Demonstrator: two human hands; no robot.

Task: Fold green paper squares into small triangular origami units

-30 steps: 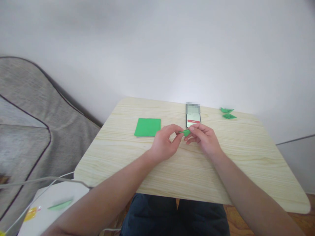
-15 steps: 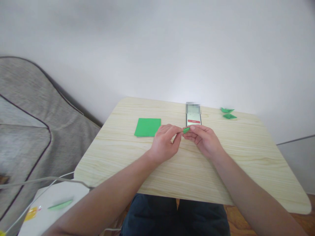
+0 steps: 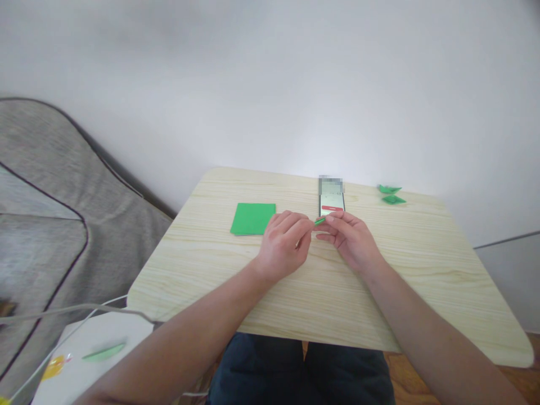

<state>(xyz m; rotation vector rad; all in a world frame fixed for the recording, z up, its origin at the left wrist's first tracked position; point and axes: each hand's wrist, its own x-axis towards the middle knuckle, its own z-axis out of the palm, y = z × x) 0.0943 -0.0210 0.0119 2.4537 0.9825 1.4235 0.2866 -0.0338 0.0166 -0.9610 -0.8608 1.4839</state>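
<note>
Both hands meet above the middle of a light wooden table [image 3: 422,292]. My left hand [image 3: 283,243] and my right hand [image 3: 350,239] pinch a small folded green paper piece [image 3: 319,221] between their fingertips; most of it is hidden by the fingers. A flat stack of green square paper [image 3: 253,219] lies just left of my left hand. A phone [image 3: 331,198] with a lit screen lies right behind my hands.
Two small folded green paper shapes [image 3: 391,194] sit at the table's far right. A grey fabric case [image 3: 46,214] leans at the left. Below left, a white surface [image 3: 88,354] holds a green paper strip [image 3: 103,352] and a white cable [image 3: 67,310].
The hands have closed further around the green piece and lifted it slightly toward the phone; less of the paper shows now. Everything else on the table has stayed put.
</note>
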